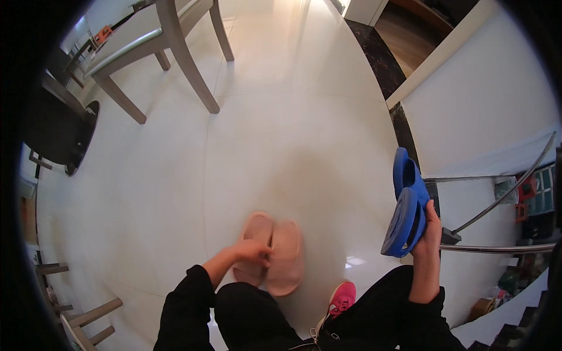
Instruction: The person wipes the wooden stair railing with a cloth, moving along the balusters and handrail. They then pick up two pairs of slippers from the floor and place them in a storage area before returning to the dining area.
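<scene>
In front of my knees is a pair of pink slippers point(287, 259), side by side over the pale floor. My left hand point(254, 253) lies across the left slipper, its fingers curled at the inner edges where the two meet. Both the hand and the slippers are slightly blurred. Out to the right, my right hand point(428, 234) grips a pair of blue slippers point(406, 219) from below and behind. They are held together off the floor, with the nearer one's sole turned partly towards the left.
A wooden chair point(171, 44) stands at the upper left, near a dark round-edged seat point(61, 127). Right of me are a white wall point(478, 96), a doorway with a dark stone threshold point(377, 57), and a metal rail point(496, 249). My pink shoe point(342, 300) rests on the floor.
</scene>
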`<state>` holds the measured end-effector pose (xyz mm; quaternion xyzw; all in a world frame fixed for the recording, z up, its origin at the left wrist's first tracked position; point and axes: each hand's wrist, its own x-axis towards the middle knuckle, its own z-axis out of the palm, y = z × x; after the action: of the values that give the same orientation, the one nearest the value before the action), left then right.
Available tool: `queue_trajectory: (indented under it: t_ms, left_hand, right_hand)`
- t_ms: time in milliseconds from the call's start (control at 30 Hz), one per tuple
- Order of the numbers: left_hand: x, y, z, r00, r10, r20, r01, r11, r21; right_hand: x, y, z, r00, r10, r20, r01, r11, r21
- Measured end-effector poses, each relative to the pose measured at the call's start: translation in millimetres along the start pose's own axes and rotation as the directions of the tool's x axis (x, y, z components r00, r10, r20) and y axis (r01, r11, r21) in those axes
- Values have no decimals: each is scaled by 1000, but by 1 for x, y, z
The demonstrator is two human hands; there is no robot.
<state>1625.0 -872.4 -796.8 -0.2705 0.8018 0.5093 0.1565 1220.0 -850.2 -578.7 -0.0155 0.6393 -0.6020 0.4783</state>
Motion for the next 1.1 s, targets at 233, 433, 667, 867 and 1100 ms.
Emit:
queue_trajectory:
  t_ms: [233, 433, 667, 867, 1100]
  left_hand:
    - [-59, -28, -86, 880, -88, -466, -470, -31, -882]
    - [-72, 55, -92, 737, -237, -633, -673, -163, -722]
    - [-48, 144, -108, 703, -297, -646, -707, -200, -678]
    - [-38, 213, -126, 689, -317, -651, -718, -184, -671]
    - [-52, 294, -149, 758, -341, -557, -647, -499, -576]
  right_hand:
    - [-7, -6, 5, 999, -19, 37, 13, 988, 155]
    - [-6, 11, 1, 997, 18, 72, -32, 980, 197]
    - [-33, 3, -9, 996, 76, -37, -67, 978, 195]
    - [-41, 19, -46, 982, 161, -96, -136, 965, 226]
    - [-89, 57, -124, 987, 157, 19, -156, 941, 299]
